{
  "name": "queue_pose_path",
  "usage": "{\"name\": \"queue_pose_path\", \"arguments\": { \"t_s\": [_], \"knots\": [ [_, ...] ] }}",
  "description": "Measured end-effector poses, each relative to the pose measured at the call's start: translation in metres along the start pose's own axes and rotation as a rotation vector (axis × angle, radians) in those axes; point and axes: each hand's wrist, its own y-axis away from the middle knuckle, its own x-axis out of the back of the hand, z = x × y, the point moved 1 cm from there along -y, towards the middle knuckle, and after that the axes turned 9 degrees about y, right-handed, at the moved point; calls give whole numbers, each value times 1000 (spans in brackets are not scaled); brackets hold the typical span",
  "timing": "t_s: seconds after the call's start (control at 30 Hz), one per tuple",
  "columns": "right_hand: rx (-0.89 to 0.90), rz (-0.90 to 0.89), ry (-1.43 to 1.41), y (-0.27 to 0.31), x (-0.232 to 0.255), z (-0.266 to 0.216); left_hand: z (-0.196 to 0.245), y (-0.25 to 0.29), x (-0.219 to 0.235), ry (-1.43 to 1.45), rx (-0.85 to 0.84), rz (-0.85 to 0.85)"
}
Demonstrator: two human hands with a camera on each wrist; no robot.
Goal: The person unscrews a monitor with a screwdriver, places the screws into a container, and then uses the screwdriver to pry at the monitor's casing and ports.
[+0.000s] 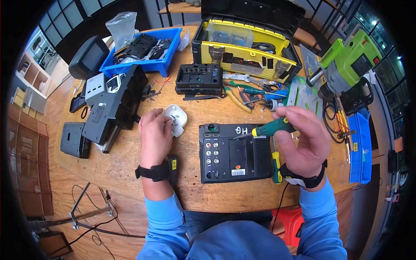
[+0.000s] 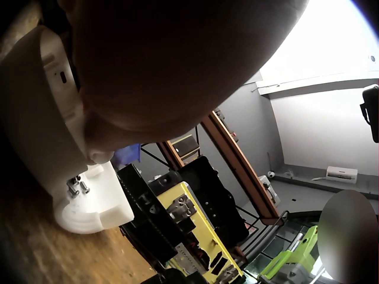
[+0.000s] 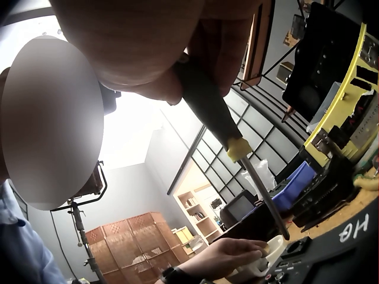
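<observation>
My right hand [image 1: 305, 141] grips a screwdriver [image 1: 274, 127] with a green and yellow handle. Its metal shaft [image 3: 260, 188] slants down to the left, the tip over a black electronic box [image 1: 219, 167] marked HQ, with round jacks on its left side. At a small white dish [image 1: 178, 112], my left hand [image 1: 154, 132] has curled fingers reaching over the near-left rim. Several small screws [image 2: 79, 187] lie inside the dish, close to a fingertip. I cannot tell whether the left fingers pinch the rim or a screw.
Another green and yellow screwdriver [image 1: 276, 167] lies against the box's right side. Pliers [image 1: 237, 100] and other tools lie before the yellow toolbox [image 1: 242, 60]. Black devices [image 1: 104, 115] crowd the left; a blue bin [image 1: 167, 54] stands behind them. A green drill stand [image 1: 355, 60] is at right.
</observation>
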Motion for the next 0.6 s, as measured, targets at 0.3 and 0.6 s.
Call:
{"name": "queue_pose_path", "arguments": {
  "t_s": [0.3, 0.6],
  "knots": [
    [-130, 82, -15, 7, 1, 4, 43, -5, 5, 279, -207, 70],
    [-106, 28, 38, -9, -25, 4, 70, 10, -30, 393, -291, -227]
  ]
}}
